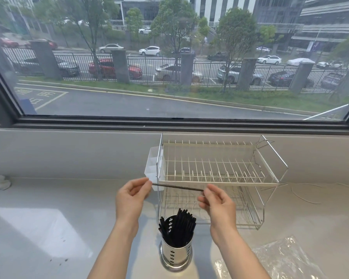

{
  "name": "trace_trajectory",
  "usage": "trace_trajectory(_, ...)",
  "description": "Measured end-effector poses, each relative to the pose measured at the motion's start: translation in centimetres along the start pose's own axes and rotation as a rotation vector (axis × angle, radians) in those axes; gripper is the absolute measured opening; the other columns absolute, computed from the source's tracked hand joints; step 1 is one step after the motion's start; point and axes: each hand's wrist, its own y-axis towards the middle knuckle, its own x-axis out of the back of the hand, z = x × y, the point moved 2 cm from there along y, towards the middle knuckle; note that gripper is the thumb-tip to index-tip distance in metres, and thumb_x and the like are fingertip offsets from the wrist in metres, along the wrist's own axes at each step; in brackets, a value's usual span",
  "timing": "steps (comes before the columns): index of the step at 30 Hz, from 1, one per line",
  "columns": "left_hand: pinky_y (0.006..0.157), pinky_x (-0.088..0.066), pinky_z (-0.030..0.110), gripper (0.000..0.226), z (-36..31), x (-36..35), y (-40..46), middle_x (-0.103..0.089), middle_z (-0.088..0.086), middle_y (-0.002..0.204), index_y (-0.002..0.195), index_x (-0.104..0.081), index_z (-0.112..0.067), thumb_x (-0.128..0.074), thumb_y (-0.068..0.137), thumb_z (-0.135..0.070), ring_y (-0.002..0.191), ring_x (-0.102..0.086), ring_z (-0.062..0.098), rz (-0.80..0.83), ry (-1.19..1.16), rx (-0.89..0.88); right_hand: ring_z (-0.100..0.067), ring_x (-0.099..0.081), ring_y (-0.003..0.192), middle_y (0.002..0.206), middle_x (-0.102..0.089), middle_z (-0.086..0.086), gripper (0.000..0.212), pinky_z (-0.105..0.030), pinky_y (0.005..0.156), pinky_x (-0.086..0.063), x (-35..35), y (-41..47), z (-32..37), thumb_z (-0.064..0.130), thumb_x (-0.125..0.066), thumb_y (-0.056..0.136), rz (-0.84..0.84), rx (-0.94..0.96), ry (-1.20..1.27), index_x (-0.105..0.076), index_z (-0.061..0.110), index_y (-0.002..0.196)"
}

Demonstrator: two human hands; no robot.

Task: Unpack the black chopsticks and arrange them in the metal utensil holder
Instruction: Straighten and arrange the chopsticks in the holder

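A shiny metal utensil holder (176, 256) with perforated sides stands on the white counter near the front edge, between my forearms. Several black chopsticks (178, 228) stand upright in it, leaning slightly. Above the holder I hold one black chopstick (177, 187) level. My left hand (130, 200) pinches its left tip between thumb and forefinger. My right hand (217, 204) pinches the right end the same way. Both hands hover in front of the dish rack.
A two-tier wire dish rack (220, 172) with a white plastic side caddy (154, 168) stands behind the holder against the window ledge. Crumpled clear plastic wrapping (280, 258) lies at the front right. A thin white cord (304, 195) lies at the right.
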Motion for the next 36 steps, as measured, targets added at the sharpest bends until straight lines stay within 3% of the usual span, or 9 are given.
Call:
trace_trajectory(3,0.073,-0.055,0.019,0.012,3.5,0.4,-0.9,-0.079,-0.004,0.078,0.085,-0.078,-0.022,-0.081,0.084,-0.011,0.082,-0.072,0.015,0.086,0.241,0.072,-0.016,-0.073,0.071,0.077,-0.076,-0.003,0.018,-0.027,0.063,-0.059,-0.3,0.6,1.8,0.001,-0.071,0.09,-0.07,0.099,0.086,-0.067,0.01,0.105)
trace_trajectory(5,0.084,-0.058,0.026,0.012,5.6,0.6,-1.8,-0.079,-0.009,0.086,0.09,-0.077,-0.028,-0.081,0.084,-0.018,0.088,-0.072,0.009,0.155,0.494,0.05,-0.013,-0.073,0.071,0.076,-0.076,-0.001,0.017,-0.023,0.064,-0.058,-0.7,0.4,2.7,0.005,-0.075,0.087,-0.103,0.277,-0.056,-0.069,0.015,0.099)
trace_trajectory(9,0.111,-0.041,0.031,0.052,8.1,0.7,-3.9,-0.055,-0.017,0.14,0.144,-0.049,-0.033,-0.064,0.096,-0.041,0.129,-0.052,0.005,0.328,0.781,-0.038,-0.001,-0.068,0.075,0.078,-0.072,0.013,0.021,-0.013,0.066,-0.052,-1.7,-0.9,1.9,0.011,-0.078,0.084,-0.017,0.613,-0.561,-0.068,0.03,0.087)
trace_trajectory(13,0.121,-0.028,0.032,0.067,9.4,-0.7,-5.1,-0.032,-0.011,0.163,0.161,-0.02,-0.028,-0.048,0.102,-0.044,0.149,-0.03,0.008,0.474,0.844,-0.067,-0.001,-0.06,0.086,0.083,-0.065,0.022,0.014,-0.024,0.077,-0.048,-1.4,-2.4,-2.6,0.019,-0.074,0.084,0.151,0.638,-0.98,-0.068,0.032,0.082)
trace_trajectory(17,0.12,-0.028,0.031,0.063,9.2,-1.7,-5.3,-0.024,-0.014,0.167,0.161,-0.013,-0.034,-0.031,0.103,-0.052,0.15,-0.027,0.01,0.473,1.054,-0.197,-0.008,-0.052,0.111,0.112,-0.062,0.019,0.015,-0.024,0.092,-0.045,0.6,-2.9,-6.1,0.028,-0.069,0.085,0.238,0.634,-1.177,-0.074,0.033,0.098)
trace_trajectory(20,0.125,-0.016,0.03,0.064,9.0,-2.7,-5.0,-0.013,-0.013,0.17,0.162,-0.01,-0.03,-0.022,0.104,-0.054,0.155,-0.014,0.008,0.49,1.142,-0.287,-0.003,-0.045,0.133,0.14,-0.053,0.019,0.034,-0.022,0.106,-0.039,1.6,-2.8,-6.8,0.031,-0.061,0.092,0.366,0.509,-1.16,-0.069,0.037,0.125)
trace_trajectory(25,0.127,-0.003,0.035,0.059,8.7,-5.7,-4.9,-0.011,-0.013,0.171,0.162,-0.012,-0.033,-0.015,0.106,-0.051,0.157,0.001,0.007,0.634,1.203,-0.378,-0.001,-0.047,0.137,0.148,-0.05,0.016,0.058,-0.027,0.115,-0.039,2.4,-2.6,-5.8,0.004,-0.046,0.099,0.387,0.214,-0.744,-0.043,0.039,0.145)
trace_trajectory(30,0.127,0.006,0.039,0.063,8.8,-6.8,-5.2,-0.006,-0.014,0.171,0.162,-0.016,-0.031,-0.009,0.104,-0.056,0.157,0.01,0.011,0.719,1.388,-0.478,-0.007,-0.049,0.136,0.149,-0.053,0.01,0.053,-0.032,0.117,-0.037,4.0,-2.5,-6.0,0.012,-0.032,0.106,0.333,0.018,-0.579,-0.029,0.03,0.156)
trace_trajectory(36,0.125,0.015,0.037,0.066,8.3,-4.3,-4.3,0.007,-0.013,0.17,0.162,0.001,-0.035,-0.011,0.102,-0.06,0.156,0.015,0.013,0.536,1.432,-0.446,-0.008,-0.044,0.141,0.155,-0.048,0.006,0.046,-0.03,0.12,-0.029,5.4,-2.0,-6.0,0.024,-0.033,0.108,0.237,0.07,-0.735,-0.041,0.027,0.153)
